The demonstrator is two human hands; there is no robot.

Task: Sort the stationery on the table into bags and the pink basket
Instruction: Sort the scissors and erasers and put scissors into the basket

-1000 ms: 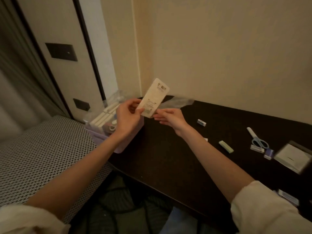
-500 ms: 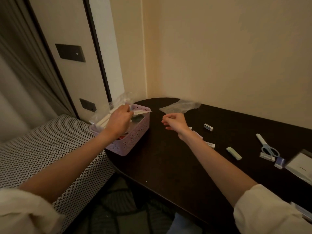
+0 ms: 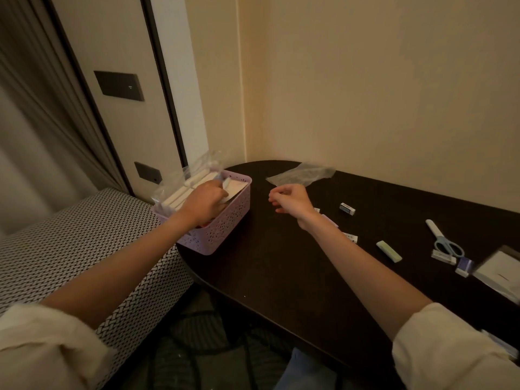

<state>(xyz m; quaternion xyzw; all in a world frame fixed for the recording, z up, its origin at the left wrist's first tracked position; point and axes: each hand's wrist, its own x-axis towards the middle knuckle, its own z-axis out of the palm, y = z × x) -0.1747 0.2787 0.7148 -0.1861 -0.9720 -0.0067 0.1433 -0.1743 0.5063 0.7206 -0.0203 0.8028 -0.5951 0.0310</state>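
The pink basket (image 3: 222,229) stands at the left end of the dark table (image 3: 270,266), holding white packs and a clear bag (image 3: 183,175). My left hand (image 3: 206,202) is inside the basket, fingers curled on a flat white packet (image 3: 235,190) that lies in it. My right hand (image 3: 291,199) hovers over the table beside the basket, fingers loosely curled and holding nothing. An empty clear bag (image 3: 302,174) lies at the back of the table.
Loose items lie to the right: a small eraser (image 3: 347,208), a green eraser (image 3: 389,251), blue-handled scissors (image 3: 444,240), a purple-and-white eraser (image 3: 464,267), a white pad (image 3: 498,273). A woven-pattern seat (image 3: 70,243) stands left of the table. Walls close the back.
My left hand carried the white packet from mid-air down into the pink basket. My right hand let go of the packet and now hangs free over the table.
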